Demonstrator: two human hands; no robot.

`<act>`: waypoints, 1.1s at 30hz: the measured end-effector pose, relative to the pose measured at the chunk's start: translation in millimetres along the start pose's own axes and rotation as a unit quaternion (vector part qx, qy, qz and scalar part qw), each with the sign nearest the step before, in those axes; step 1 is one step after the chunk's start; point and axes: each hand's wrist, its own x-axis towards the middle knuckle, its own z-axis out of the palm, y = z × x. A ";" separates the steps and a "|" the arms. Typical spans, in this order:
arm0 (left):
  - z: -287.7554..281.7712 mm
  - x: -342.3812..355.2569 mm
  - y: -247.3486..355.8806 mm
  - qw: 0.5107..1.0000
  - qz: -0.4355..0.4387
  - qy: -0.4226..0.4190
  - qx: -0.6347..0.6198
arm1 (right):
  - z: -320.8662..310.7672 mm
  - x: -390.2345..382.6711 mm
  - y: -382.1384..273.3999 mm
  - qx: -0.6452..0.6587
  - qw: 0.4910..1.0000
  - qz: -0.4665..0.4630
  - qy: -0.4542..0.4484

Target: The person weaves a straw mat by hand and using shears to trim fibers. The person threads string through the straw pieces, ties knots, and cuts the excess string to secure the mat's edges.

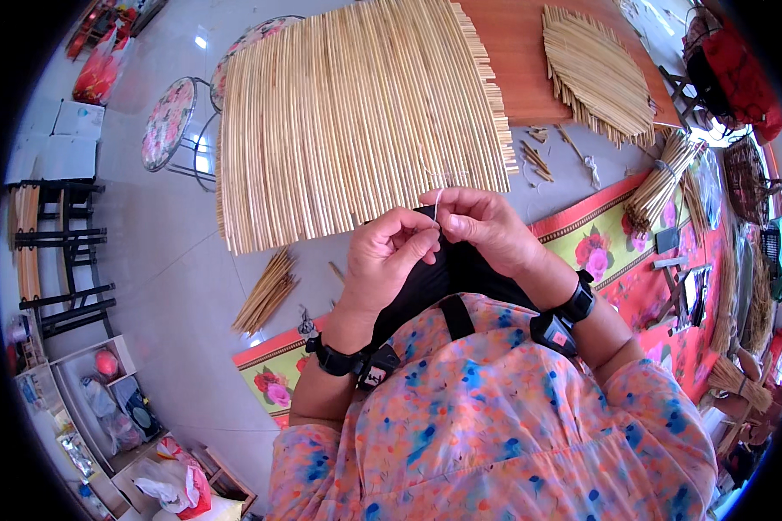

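A thin white string (438,198) runs between my two hands in front of my lap. My left hand (389,253) pinches it between thumb and fingertips. Close beside it, my right hand (487,227) is closed on the string too, thumb against forefinger. The fingertips nearly meet. Just beyond them lies a large panel of pale stalks (356,122), set side by side, its right edge uneven. The near edge of the panel reaches almost to my fingers. Where the string's ends go is too fine to make out.
A brown tabletop (513,52) carries an oval stalk piece (598,74). Stalk bundles (662,184) lie on the right and a smaller bundle (267,291) on the floor at left. Round floral stools (169,122) stand at the far left. A flowered red mat (613,239) spreads to the right.
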 end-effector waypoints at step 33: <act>13.5 0.5 -11.6 0.925 0.160 0.059 0.340 | 4.8 5.3 8.6 -0.281 0.928 -0.155 0.187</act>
